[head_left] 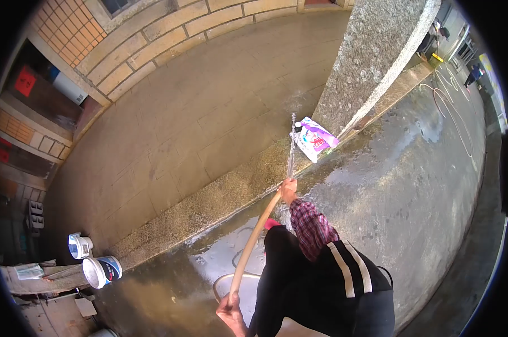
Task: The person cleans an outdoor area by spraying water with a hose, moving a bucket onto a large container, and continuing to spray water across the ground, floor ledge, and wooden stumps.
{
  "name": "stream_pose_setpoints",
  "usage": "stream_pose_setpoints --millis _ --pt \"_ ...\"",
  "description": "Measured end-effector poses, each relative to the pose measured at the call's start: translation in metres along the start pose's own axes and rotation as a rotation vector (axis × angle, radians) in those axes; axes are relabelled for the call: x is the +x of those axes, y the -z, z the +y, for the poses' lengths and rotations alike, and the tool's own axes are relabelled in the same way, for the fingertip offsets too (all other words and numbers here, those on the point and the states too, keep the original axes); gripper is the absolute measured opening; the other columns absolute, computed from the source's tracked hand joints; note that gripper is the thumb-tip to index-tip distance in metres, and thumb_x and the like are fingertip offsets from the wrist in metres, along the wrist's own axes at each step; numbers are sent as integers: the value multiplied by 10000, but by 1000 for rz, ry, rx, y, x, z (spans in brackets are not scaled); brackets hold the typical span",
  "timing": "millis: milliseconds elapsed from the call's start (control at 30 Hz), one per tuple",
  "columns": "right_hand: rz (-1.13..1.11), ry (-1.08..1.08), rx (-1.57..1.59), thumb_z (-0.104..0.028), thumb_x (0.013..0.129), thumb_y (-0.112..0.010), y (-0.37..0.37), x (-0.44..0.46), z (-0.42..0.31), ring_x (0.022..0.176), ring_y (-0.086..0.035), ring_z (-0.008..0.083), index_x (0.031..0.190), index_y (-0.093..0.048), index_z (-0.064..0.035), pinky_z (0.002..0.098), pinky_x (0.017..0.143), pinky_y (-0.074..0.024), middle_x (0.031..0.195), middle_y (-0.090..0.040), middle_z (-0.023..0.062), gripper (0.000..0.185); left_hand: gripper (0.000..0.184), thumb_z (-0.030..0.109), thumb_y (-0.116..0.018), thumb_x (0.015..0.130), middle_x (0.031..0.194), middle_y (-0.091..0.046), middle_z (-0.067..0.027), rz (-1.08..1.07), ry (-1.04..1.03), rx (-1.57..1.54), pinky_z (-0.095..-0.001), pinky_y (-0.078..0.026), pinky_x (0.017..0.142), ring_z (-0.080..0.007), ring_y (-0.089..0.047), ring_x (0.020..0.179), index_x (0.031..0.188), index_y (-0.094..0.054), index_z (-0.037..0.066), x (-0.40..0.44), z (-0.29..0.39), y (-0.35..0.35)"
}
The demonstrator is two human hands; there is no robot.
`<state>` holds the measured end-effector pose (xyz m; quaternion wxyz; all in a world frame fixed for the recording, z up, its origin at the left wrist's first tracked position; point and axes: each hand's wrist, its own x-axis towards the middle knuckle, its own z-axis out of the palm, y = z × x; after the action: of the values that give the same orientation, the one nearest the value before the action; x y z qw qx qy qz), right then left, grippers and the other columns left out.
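Observation:
My right hand [289, 190], in a plaid sleeve, is closed around the front end of a tan hose [255, 238]. Farther back along the same hose, my left hand [230, 312] grips it at the lower middle of the view. A stream of water [291, 149] shoots from the hose end and passes along the left edge of a white and purple plastic bag [316, 139]. That bag lies at the foot of a rough stone pillar [372, 62], on the stone ledge [209, 205].
Two white buckets [102, 272] stand at the ledge's left end. Wet paving [198, 118] reaches a brick wall [169, 35]. Another hose [453, 115] curves across the concrete at the right. Two people [475, 74] are far off at the upper right.

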<state>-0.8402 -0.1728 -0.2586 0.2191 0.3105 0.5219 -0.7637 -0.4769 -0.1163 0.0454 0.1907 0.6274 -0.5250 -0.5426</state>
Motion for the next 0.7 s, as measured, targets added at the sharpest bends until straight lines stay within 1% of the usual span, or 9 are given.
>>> stream_pose_setpoints --millis 33,67,100,167,300,367,500,667,700 --pt "-85 -78 196 -153 780 -430 -1 1 -3 355 -397 182 880 -327 -79 317 281 -376 585 -411 85 161 269 241 -576 759 585 -474 10 8 -24 17 -236 -288 486 -68 -360 546 830 -578 -18 7 -16 7" --pt "139 206 -225 -284 763 -438 -14 11 11 390 -416 208 818 -392 -110 367 325 -381 575 -426 73 188 274 281 -545 785 641 -538 -16 5 -40 38 -267 -363 527 -97 -423 593 843 -577 15 17 -23 6" --pt "216 210 -259 -389 755 -378 -22 16 14 411 -422 240 765 -431 -150 404 370 -381 586 -444 60 245 269 281 -550 781 611 -528 -8 24 -52 -46 -261 -358 522 -95 -416 588 824 -583 17 24 -24 0" --pt "32 60 35 -383 776 -342 -22 14 1 386 -414 259 791 -416 -156 407 363 -378 562 -450 73 239 244 259 -594 753 637 -529 -23 -48 73 -36 -246 -375 543 -100 -427 599 824 -565 28 34 -2 1" --pt "-4 6 -121 -228 790 -405 -48 26 -13 430 -489 224 810 -400 -104 346 342 -412 564 -466 98 125 244 257 -601 747 650 -531 -30 -66 50 -53 -245 -380 550 -102 -431 604 828 -559 30 66 7 -13" --pt "162 159 -445 -197 800 -406 -72 2 -35 420 -482 214 872 -387 -15 330 357 -432 587 -458 111 197 245 255 -606 744 658 -532 -35 -66 40 -80 -244 -382 555 -104 -433 607 830 -554 31 77 10 -25" --pt "39 -101 -310 -185 808 -391 -86 -2 -56 484 -533 227 909 -392 -1 333 368 -453 654 -506 146 211 249 251 -615 736 675 -534 -44 -30 38 -139 -242 -388 564 -107 -438 614 834 -546 33 82 6 -45" --pt "143 64 -487 -125 753 -459 -81 5 -34 442 -489 246 756 -412 -56 363 402 -450 584 -457 112 83 255 246 -626 727 697 -537 -55 70 49 -160 -241 -395 576 -110 -444 623 839 -535 36 55 -10 -47" --pt "-139 -88 -165 -114 741 -471 -58 44 -1 457 -492 250 740 -413 -56 372 417 -452 593 -455 113 82 257 245 -628 725 701 -537 -58 104 47 -162 -240 -396 578 -111 -446 624 840 -533 36 46 -14 -43"
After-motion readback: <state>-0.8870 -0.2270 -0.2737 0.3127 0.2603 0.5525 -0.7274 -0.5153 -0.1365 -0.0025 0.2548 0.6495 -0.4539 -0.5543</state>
